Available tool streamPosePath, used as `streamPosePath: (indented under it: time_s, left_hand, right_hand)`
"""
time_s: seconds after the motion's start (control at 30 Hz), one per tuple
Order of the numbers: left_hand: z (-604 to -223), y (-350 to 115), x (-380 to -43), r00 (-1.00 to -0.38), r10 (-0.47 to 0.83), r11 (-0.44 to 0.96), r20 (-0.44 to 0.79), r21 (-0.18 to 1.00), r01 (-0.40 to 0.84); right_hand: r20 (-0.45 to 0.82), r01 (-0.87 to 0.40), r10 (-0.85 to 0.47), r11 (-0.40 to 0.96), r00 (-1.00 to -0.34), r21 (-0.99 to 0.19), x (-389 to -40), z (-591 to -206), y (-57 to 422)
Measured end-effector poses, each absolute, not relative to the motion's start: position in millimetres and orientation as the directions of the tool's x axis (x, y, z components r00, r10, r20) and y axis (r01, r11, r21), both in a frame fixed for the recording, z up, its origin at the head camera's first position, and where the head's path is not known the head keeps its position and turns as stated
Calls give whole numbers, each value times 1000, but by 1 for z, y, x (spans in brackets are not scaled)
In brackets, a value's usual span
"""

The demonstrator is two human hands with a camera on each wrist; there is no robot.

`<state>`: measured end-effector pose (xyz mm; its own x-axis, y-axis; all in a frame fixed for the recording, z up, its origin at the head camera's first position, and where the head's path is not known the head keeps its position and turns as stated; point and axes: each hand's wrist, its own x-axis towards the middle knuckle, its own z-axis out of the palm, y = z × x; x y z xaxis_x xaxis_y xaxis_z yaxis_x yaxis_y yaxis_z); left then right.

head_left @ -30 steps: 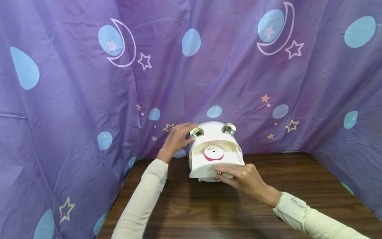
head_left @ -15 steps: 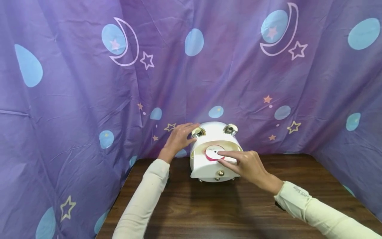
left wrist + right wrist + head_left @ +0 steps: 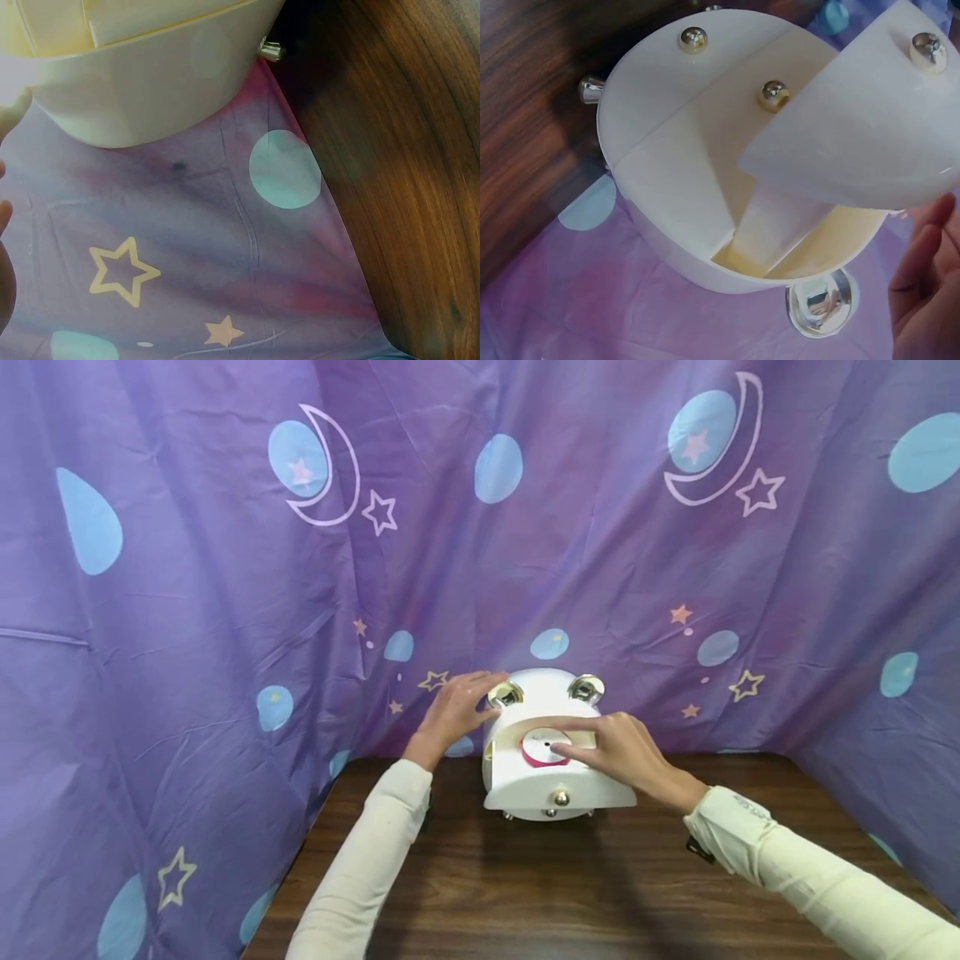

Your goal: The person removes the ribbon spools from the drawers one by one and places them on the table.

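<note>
A white, rounded clock-shaped drawer box (image 3: 546,693) stands at the back of the table with its upper drawer (image 3: 525,793) pulled out. In that drawer lies a round white disc (image 3: 542,743) with a pinkish-red rim and a small dark centre hole. My right hand (image 3: 633,752) reaches over the drawer, its thumb across the disc and its index finger at the far side; whether they grip is unclear. My left hand (image 3: 456,706) is at the box's upper left, fingers spread beside a shiny metal bell (image 3: 505,695). In the right wrist view, fingers (image 3: 922,255) show beside the drawer.
A second metal bell (image 3: 587,689) sits on the box's upper right. Round metal knobs (image 3: 694,39) mark the drawer fronts. The brown wood-grain table (image 3: 480,893) spreads in front, and a purple patterned cloth (image 3: 420,568) hangs close behind the box.
My right hand has let go of the pulled-out drawer's knob and moved up and inward over the disc. The left hand stays by the box's left bell. The head view has shifted slightly.
</note>
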<state>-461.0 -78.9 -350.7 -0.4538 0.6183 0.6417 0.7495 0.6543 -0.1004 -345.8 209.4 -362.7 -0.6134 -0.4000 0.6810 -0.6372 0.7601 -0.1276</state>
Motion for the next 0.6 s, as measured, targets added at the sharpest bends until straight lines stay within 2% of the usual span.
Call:
streamPosePath:
  time_s: [0.23,0.37,0.6]
  left_hand:
    - [-351,-79,-461,-443,619,651,648,-109,751]
    - [-352,-79,-463,-438,620,647,650,-108,755]
    - [-352,-80,-463,-433,623,641,651,-109,760]
  right_hand:
    - [545,-582,-404,787,-735,-202,-362,-364,208]
    - [472,-554,-419,810,-776,-192,-372,-366,207]
    - [441,-587,-489,802,-752,-113,-384,-373,203]
